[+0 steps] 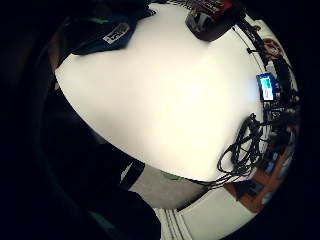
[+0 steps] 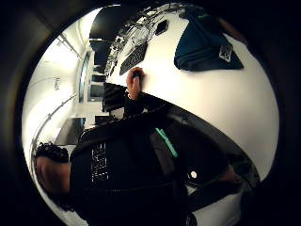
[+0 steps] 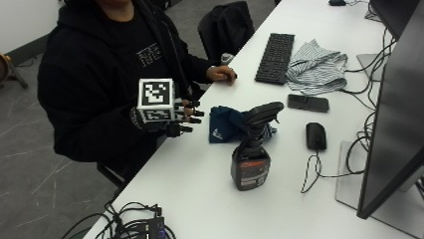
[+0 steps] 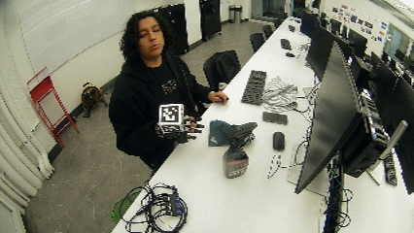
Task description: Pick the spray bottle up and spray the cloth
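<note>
one spray bottle (image 3: 251,158) standing upright mid-table, one blue cloth (image 3: 224,123) just behind it. gloved right hand (image 3: 173,119) hovers at the table's (image 3: 199,199) near edge, fingers relaxed, holding nothing, bare tabletop between.

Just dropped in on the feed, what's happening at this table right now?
A person stands at the white table with the gloved right hand raised near the table's edge, holding nothing. The spray bottle stands upright and untouched, with the blue cloth lying just behind it. The bare left hand rests on the table near a keyboard. No pickup has happened yet.
</note>
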Tool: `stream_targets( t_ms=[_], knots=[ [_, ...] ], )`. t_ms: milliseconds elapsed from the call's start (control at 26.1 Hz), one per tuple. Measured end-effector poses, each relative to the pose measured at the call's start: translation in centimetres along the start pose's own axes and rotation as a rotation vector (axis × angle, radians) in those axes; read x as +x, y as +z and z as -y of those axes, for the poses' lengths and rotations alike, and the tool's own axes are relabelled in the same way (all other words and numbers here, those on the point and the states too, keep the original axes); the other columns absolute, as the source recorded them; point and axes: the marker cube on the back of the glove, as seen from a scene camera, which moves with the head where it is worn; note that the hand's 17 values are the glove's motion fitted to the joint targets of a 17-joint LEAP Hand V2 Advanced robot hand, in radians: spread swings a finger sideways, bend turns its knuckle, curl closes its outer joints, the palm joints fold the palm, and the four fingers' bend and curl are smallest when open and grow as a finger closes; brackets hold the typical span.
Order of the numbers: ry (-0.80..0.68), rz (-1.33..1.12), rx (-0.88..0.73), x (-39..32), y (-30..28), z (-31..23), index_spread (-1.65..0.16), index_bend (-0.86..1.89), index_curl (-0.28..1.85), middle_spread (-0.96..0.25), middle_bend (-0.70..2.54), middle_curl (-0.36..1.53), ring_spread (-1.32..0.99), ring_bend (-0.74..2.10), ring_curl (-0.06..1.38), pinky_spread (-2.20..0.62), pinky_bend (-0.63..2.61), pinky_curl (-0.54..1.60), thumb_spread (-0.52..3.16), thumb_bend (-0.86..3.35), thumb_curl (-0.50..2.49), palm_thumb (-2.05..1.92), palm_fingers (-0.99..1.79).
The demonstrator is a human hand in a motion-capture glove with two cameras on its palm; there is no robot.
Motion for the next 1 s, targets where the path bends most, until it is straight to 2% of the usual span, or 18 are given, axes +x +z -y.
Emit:
stream_targets(
  t_ms=[384,652,997],
  knots=[
    [-0.002,0.008,-0.008,-0.2,0.6,0.3,-0.34,0.16,0.16,-0.03,0.20,0.15,-0.08,0.38,0.17,0.15,0.42,0.20,0.86,0.18,0.12,0.39,0.45],
    [0.042,0.022,-0.007,1.4,0.4,0.1,-0.37,0.15,0.19,-0.03,0.19,0.20,-0.08,0.38,0.20,0.17,0.41,0.24,1.00,0.15,0.16,0.40,0.44],
    [0.191,-0.089,-0.001,7.3,-2.8,0.6,-0.38,0.14,0.22,-0.03,0.21,0.25,-0.09,0.37,0.23,0.19,0.39,0.26,1.09,0.10,0.19,0.43,0.45]
  ],
)
